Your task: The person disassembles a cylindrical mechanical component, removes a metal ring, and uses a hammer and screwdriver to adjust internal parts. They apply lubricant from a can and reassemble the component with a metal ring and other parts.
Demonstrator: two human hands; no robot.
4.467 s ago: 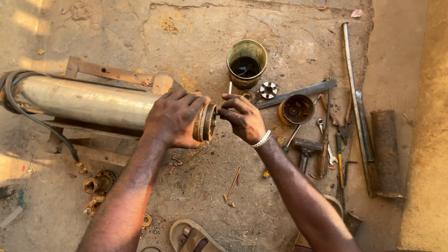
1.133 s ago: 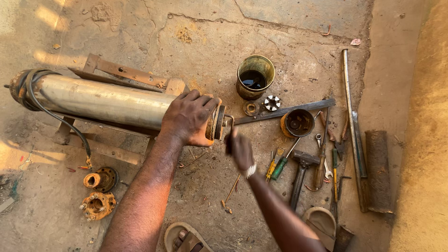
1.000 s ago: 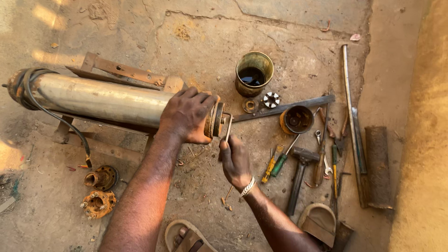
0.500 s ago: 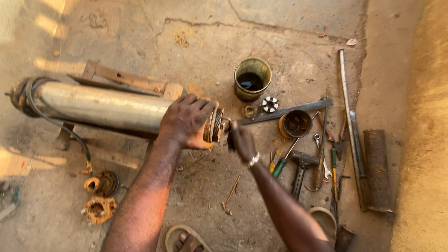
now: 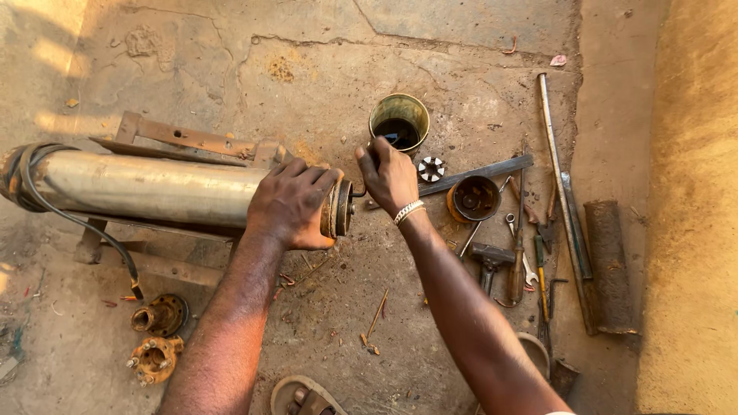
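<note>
A long dull metal cylinder [image 5: 154,188] lies across a rusty frame [image 5: 184,138] on the concrete floor. My left hand [image 5: 292,201] grips its right end, just behind a rusty flange [image 5: 338,209]. Just right of the flange and slightly above it, my right hand [image 5: 388,178] has its fingers curled around a small thin metal piece; I cannot tell what the piece is. A silver bracelet sits on that wrist. A tin can [image 5: 421,123] with dark liquid stands just beyond the right hand.
Right of the hands lie a toothed disc [image 5: 431,168], a rusty cup [image 5: 473,198], a flat bar [image 5: 492,167], a hammer [image 5: 490,261], screwdrivers [image 5: 540,269], a long rod [image 5: 557,169] and a pipe piece [image 5: 607,261]. Rusty fittings [image 5: 157,338] sit lower left. A black cable [image 5: 69,219] trails off the cylinder.
My right hand has risen from below the flange to beside and above it, toward the can. The left hand keeps its grip on the cylinder's end.
</note>
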